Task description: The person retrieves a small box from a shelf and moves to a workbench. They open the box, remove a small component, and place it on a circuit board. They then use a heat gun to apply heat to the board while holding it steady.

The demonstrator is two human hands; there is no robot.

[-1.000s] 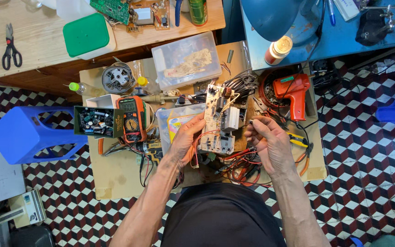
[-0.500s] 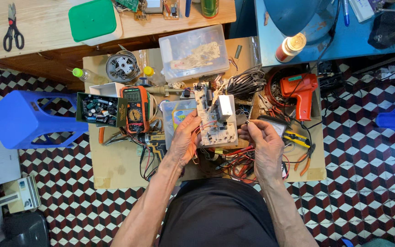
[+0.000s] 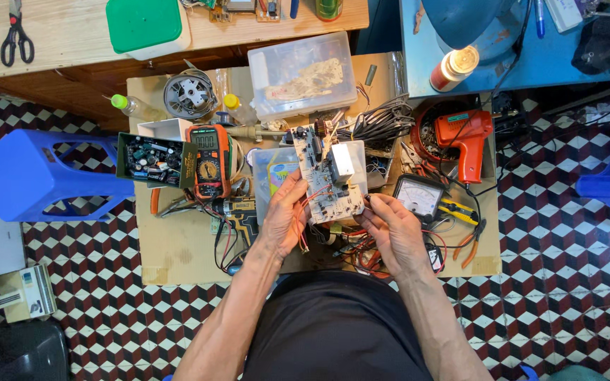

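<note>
**A:** Going left to right: blue plastic stool [image 3: 30, 173] on the checkered floor, then the cardboard-topped bench [image 3: 178, 247]. On it there's an open box of small circuit parts [image 3: 151, 159], an orange multimeter [image 3: 208, 161] just right of that, and a clear tub [image 3: 274, 178] partly under the left hand [image 3: 284, 219].

**B:** And the board?

**A:** The circuit board [image 3: 330, 176] is held up over the middle of the bench, between both hands. Pale, roughly rectangular, with a white block component, a small coil at the far end and thin red wires trailing off the near edge. Left fingers are closed on its left edge; the right hand [image 3: 393, 233] has its fingers curled at the near right corner, pinching there or at the wires, can't tell which.

**B:** Handling?

**A:** Looks light and stiff but fragile, I'd say. Grip by the bare edges, not the parts or wires. Further right: an analog meter [image 3: 418, 196], then an orange soldering gun [image 3: 469, 137].
</note>
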